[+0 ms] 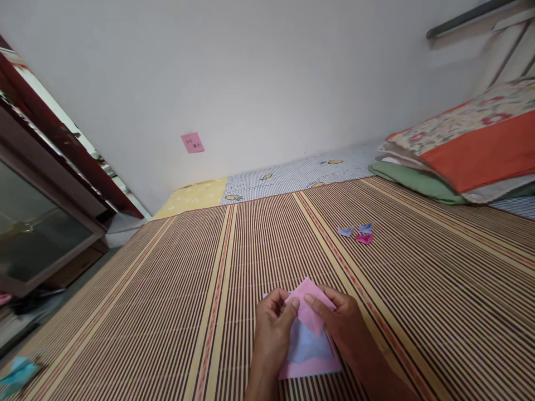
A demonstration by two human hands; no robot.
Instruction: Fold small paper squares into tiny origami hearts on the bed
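I view the work area through the head camera. The left hand [271, 328] and the right hand [346, 317] are both engaged on one workpiece: a pink paper [308, 292], positioned at the lower centre of the view, directly between them. I read the left hand as pinching the left edge of this paper, thumb on the near face. I read the right hand as pinching it from the right, thumb laid across the face and fingers behind. The pink paper shows a pointed top corner and is turned diagonally to the sheets below it.

Beneath the hands lie a blue sheet [307, 341] and a pink sheet [311, 371], the pink one showing along the near edge. Both are set on a striped mat [167, 312], which serves as the work surface.

Beyond the right hand, well apart from it, I locate three small folded pieces on the mat: two blue pieces [345, 231] and one magenta piece [364, 238], grouped close together. A teal item [19, 372] lies at the lower left corner; its form is blurred.

At the far edge of the mat are a yellow cloth [192, 195] and a checked cloth [284, 175]. A floral and orange pillow [497, 145] rests at the right, above a green fabric [413, 181]. A pink note [192, 143] is fixed to the wall [251, 83].
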